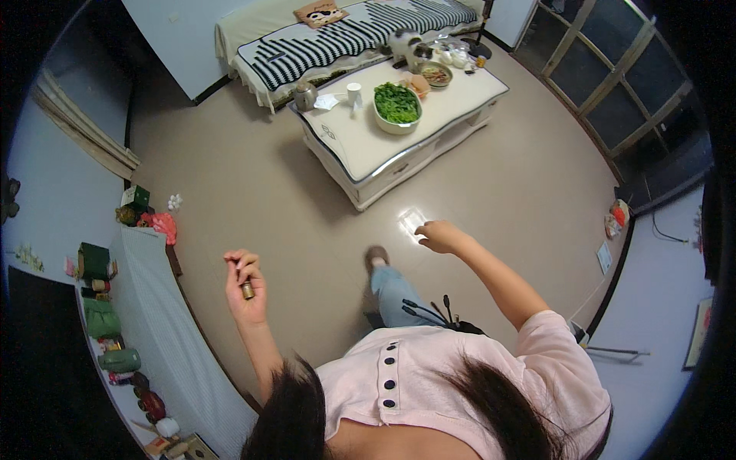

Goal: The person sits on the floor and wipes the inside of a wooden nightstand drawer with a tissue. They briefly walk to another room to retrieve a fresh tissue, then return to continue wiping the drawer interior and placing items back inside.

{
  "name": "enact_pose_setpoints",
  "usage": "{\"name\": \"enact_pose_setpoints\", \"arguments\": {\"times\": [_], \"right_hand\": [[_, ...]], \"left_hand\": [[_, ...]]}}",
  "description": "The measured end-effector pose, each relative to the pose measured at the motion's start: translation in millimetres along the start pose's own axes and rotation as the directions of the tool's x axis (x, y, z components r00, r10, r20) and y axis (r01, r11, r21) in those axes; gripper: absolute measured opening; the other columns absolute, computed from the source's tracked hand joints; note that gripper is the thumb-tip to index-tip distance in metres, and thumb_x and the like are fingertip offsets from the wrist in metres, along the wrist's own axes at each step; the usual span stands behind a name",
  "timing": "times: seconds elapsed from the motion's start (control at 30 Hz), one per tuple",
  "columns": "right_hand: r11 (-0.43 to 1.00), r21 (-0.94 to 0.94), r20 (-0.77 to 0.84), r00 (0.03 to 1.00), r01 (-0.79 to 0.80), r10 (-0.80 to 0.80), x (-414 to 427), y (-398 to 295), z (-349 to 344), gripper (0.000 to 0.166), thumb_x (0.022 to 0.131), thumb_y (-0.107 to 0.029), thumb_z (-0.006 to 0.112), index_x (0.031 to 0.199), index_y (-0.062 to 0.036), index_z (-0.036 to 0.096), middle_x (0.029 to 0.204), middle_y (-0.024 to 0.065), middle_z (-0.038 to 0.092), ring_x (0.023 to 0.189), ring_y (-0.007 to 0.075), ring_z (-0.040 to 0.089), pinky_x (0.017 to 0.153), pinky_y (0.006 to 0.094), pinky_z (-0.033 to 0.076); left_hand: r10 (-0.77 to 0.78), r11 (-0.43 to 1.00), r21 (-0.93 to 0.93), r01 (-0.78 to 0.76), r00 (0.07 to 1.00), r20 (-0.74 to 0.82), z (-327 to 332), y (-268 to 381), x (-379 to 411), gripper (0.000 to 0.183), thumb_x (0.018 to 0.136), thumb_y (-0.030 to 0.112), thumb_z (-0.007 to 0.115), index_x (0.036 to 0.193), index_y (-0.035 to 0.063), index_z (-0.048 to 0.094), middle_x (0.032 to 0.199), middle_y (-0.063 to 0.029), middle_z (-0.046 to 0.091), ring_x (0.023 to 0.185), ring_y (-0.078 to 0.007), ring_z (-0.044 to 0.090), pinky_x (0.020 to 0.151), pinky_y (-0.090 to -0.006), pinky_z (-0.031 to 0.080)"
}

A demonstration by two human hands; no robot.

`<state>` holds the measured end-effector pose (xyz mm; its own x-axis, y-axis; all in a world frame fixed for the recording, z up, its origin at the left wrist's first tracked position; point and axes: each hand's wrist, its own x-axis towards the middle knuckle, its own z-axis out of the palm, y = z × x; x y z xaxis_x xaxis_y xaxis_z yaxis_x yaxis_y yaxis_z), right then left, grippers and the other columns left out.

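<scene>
My left hand [253, 309] is raised at the left, palm up, with its fingers curled around a small brass-coloured cylinder [248, 290]. Part of that cylinder is hidden by the fingers, so its exact kind is unclear. Out over the floor, my right hand [443, 237] hangs in the air with its fingers loosely bent and nothing in them. Beyond both hands stands a low coffee table [454, 106] with a cream padded cover. On it sits a pale oval basin [398, 127] heaped with green leafy vegetables [397, 102].
A cat [406, 46] is at the table's far side, near a bowl of food [435, 75]. A metal kettle [305, 96] and a white cup [354, 92] stand at its left end. Behind is a sofa [322, 49]. Along the left wall runs a cloth-covered cabinet [167, 322] bearing several items.
</scene>
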<state>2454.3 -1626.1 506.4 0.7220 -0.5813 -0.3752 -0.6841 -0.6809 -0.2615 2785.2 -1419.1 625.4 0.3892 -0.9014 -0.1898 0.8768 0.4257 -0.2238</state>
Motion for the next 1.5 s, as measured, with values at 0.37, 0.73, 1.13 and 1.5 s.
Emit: {"name": "enact_pose_setpoints", "arguments": {"times": [0.37, 0.73, 1.13, 1.5], "right_hand": [[0.921, 0.371, -0.053, 0.987, -0.122, 0.152, 340.8, 125.9, -43.2, 0.028, 0.069, -0.019, 0.056, 0.094, -0.0072, 0.057, 0.090, 0.0139, 0.057, 0.084, 0.0289, 0.054, 0.076, 0.0344, 0.042], [0.640, 0.475, -0.215, 0.626, -0.603, 0.749, 672.0, 232.4, -99.6, 0.028, 0.062, -0.008, 0.052, 0.089, 0.0023, 0.053, 0.090, 0.0220, 0.055, 0.087, 0.0318, 0.052, 0.078, 0.0353, 0.042], [0.286, 0.848, -0.173, 0.277, -0.446, 0.945, 749.3, 236.5, -63.6, 0.068, 0.053, -0.031, 0.070, 0.110, -0.0080, 0.041, 0.103, 0.0162, 0.048, 0.096, 0.0302, 0.046, 0.080, 0.0396, 0.036], [-0.762, 0.434, 0.669, 0.394, 0.481, 0.630, 683.0, 149.7, 71.7, 0.040, 0.071, -0.026, 0.059, 0.101, -0.0031, 0.049, 0.093, 0.0124, 0.054, 0.082, 0.0240, 0.054, 0.073, 0.0372, 0.043]], "left_hand": [[-0.139, 0.981, 0.072, 0.178, 0.918, -0.370, -0.9, 18.5, 291.9, 0.014, 0.086, 0.011, 0.037, 0.084, 0.0012, 0.047, 0.077, -0.0064, 0.044, 0.060, -0.0115, 0.037, 0.042, -0.0166, 0.031], [-0.105, 0.925, 0.207, 0.318, 0.739, -0.665, 1.0, 73.7, 539.9, 0.014, 0.086, 0.017, 0.040, 0.084, 0.0043, 0.046, 0.077, -0.0033, 0.044, 0.058, -0.0083, 0.036, 0.043, -0.0167, 0.032], [-0.228, 0.308, 0.499, 0.810, 0.572, -0.788, -91.4, 172.4, 790.8, 0.024, 0.084, 0.034, 0.039, 0.082, 0.0102, 0.046, 0.068, 0.0010, 0.040, 0.050, -0.0054, 0.030, 0.043, -0.0148, 0.026], [-0.474, 0.144, 0.248, 0.958, 0.287, -0.833, -103.9, 23.8, 855.2, 0.016, 0.084, 0.020, 0.042, 0.084, 0.0038, 0.046, 0.076, -0.0047, 0.044, 0.058, -0.0089, 0.035, 0.044, -0.0161, 0.030]]}}
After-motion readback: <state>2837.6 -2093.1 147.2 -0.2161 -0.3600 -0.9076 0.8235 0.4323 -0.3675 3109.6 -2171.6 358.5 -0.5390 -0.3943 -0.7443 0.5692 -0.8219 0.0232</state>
